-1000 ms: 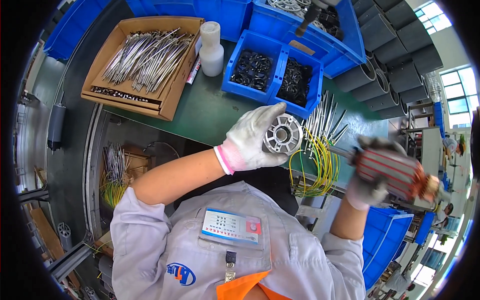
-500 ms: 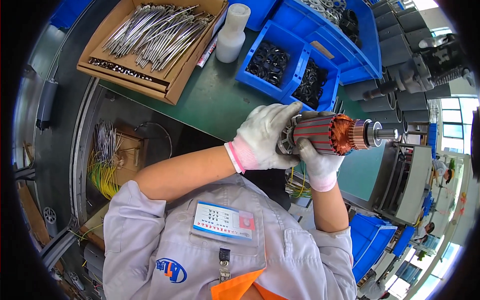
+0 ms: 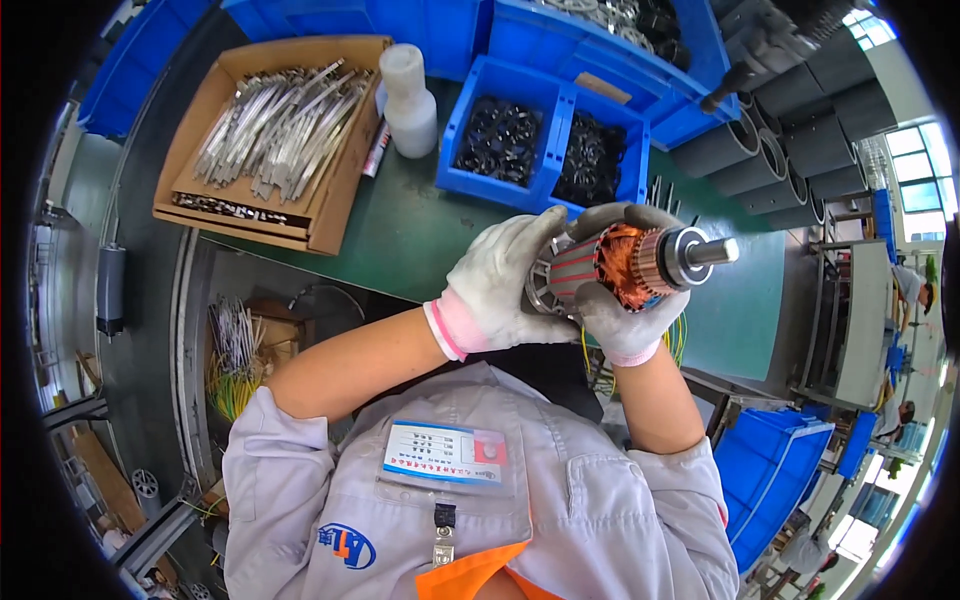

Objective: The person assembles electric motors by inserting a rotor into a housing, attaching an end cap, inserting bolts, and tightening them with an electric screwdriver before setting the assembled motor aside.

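Copper-wound armature (image 3: 630,265), gloved right hand (image 3: 632,318) curled around it, left hand (image 3: 496,285) clasping round metal end cap (image 3: 541,288)

The armature (image 3: 627,266) hides much — not all — of the end cap (image 3: 539,289).

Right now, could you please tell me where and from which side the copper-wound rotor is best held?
I'd take the rotor around its red-striped core, reaching from the person's right, where the right grip cups it: the core's cylinder suits wrapping, and this probably spares the exposed copper windings. The left side looks blocked by the left grip and the round metal part it holds.
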The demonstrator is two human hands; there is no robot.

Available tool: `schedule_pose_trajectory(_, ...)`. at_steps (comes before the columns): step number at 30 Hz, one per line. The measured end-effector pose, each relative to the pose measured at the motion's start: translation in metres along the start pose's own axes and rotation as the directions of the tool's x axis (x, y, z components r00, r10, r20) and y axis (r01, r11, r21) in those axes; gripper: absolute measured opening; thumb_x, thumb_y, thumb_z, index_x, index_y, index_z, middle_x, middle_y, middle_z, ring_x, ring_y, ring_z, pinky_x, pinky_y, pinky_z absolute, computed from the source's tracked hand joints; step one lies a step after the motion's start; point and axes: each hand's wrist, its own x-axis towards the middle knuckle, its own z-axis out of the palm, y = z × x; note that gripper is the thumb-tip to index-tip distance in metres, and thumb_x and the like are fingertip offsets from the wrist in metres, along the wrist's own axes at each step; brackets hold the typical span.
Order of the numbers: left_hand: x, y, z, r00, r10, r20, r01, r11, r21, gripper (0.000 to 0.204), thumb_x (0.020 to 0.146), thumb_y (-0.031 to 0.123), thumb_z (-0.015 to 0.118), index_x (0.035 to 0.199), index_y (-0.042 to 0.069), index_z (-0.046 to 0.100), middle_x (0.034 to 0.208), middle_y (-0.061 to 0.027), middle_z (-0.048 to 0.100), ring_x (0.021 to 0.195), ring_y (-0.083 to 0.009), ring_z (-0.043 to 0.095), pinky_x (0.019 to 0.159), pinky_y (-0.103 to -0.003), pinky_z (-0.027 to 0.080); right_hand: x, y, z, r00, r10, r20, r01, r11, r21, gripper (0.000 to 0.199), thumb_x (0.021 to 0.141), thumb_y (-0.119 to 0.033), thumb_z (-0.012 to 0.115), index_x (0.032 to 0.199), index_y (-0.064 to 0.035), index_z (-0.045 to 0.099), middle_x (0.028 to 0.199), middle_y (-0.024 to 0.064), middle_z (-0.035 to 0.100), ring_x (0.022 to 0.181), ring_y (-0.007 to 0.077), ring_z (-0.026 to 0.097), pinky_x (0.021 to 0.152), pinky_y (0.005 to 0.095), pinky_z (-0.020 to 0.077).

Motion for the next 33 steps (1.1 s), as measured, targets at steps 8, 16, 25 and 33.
schedule_pose_trajectory(8,0.087,-0.025,-0.103,0.814,-0.242,-0.529,0.438,0.853,0.284,0.079,0.071,0.030,0.071,0.132,-0.001,0.032,0.114,-0.0272,0.056,0.099,-0.0403,0.059,0.092,-0.041,0.044,0.003,-0.014,0.008,0.990,0.069,-0.123,-0.062,0.997,0.054,0.069,0.053,0.001,0.077,0.113,-0.0014,0.044,0.095,0.0155,0.061,0.085,0.0207,0.062,0.075,0.0337,0.0528)
schedule_pose_trajectory(16,0.101,0.054,-0.156,0.793,0.081,-0.604,-0.167,0.982,-0.088,0.035,0.079,0.017,0.070,0.104,-0.003,0.058,0.094,-0.0084,0.066,0.084,-0.0149,0.062,0.077,-0.029,0.050,0.002,-0.005,0.013,0.994,0.080,-0.068,-0.086,0.993,-0.081,0.083,0.053,-0.005,0.084,0.120,-0.0007,0.036,0.098,0.0136,0.061,0.086,0.0200,0.061,0.080,0.0331,0.0501)
schedule_pose_trajectory(25,0.090,0.110,-0.076,0.992,0.127,-0.013,-0.127,0.978,-0.163,0.072,0.065,0.027,0.078,0.125,-0.002,0.048,0.112,-0.0208,0.061,0.102,-0.0323,0.062,0.085,-0.037,0.050,-0.010,0.013,0.013,0.978,0.204,-0.051,-0.209,0.967,-0.145,0.118,0.050,-0.030,0.090,0.140,0.0023,0.020,0.123,0.0228,0.050,0.115,0.0336,0.052,0.095,0.0397,0.0433)
schedule_pose_trajectory(33,0.063,0.088,-0.057,0.996,0.022,0.084,-0.016,0.997,-0.072,0.072,0.063,0.028,0.080,0.121,-0.002,0.049,0.105,-0.0174,0.064,0.097,-0.0301,0.064,0.085,-0.036,0.050,0.022,-0.029,-0.127,0.932,0.353,0.086,-0.209,0.715,-0.668,0.068,0.070,-0.034,0.075,0.123,0.0013,0.051,0.118,0.0212,0.057,0.107,0.0316,0.058,0.092,0.0365,0.0459)
